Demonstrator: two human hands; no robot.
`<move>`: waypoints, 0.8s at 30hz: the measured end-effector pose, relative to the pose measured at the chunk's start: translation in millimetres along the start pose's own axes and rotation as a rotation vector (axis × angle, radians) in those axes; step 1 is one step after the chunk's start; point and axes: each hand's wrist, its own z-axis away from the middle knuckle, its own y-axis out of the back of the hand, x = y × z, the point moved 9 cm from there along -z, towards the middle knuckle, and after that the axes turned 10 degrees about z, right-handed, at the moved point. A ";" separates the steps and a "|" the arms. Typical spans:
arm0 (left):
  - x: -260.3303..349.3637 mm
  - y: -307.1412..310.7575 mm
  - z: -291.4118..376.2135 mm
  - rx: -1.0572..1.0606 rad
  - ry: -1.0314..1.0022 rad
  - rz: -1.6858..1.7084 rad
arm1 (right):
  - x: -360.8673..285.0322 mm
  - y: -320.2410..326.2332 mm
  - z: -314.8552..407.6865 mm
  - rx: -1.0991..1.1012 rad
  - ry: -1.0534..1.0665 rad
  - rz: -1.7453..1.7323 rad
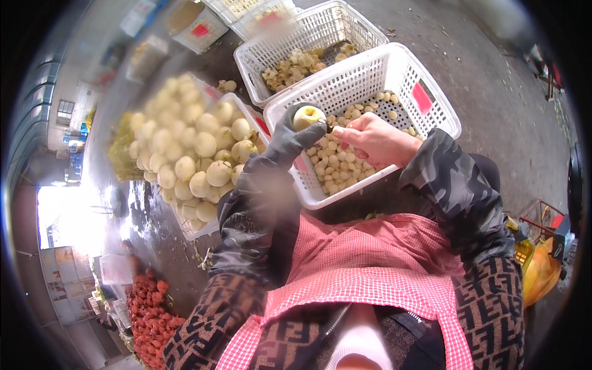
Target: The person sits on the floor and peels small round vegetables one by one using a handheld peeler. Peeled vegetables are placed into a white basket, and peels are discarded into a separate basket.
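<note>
My left hand (286,142), in a grey glove, grips a pale peeled fruit (306,117), probably a pear. A yellowish hollow shows in its upturned end. Close beside it, my bare right hand (380,139) has its fingers closed around a small tool (329,127); only a dark bit of it shows near the fruit, so its kind is unclear. Both hands are over a white perforated plastic crate (319,201). Many small round pale pieces (340,162) cover part of its bottom. To the left, similar peeled fruits (200,185), some with stems, are heaped in another white crate (245,105).
Behind the near crate stands a second white crate (247,76) holding pale trimmings (296,67). More crates (203,34) stand farther back. Filled red mesh bags (150,314) lie at lower left, and a yellow-orange bag (541,273) sits at right. Scraps litter the concrete floor (499,120).
</note>
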 end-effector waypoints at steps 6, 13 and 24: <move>9.9 -20.3 -4.0 -0.123 -0.180 0.503 | -6.3 -26.8 1.9 -0.371 -0.028 -0.699; 11.6 -35.7 -12.7 -0.221 -0.159 0.823 | -33.2 -37.1 -6.6 -0.396 0.158 -1.018; 2.8 -7.9 -15.1 0.102 -0.016 0.883 | -55.1 33.6 12.2 0.556 0.480 0.526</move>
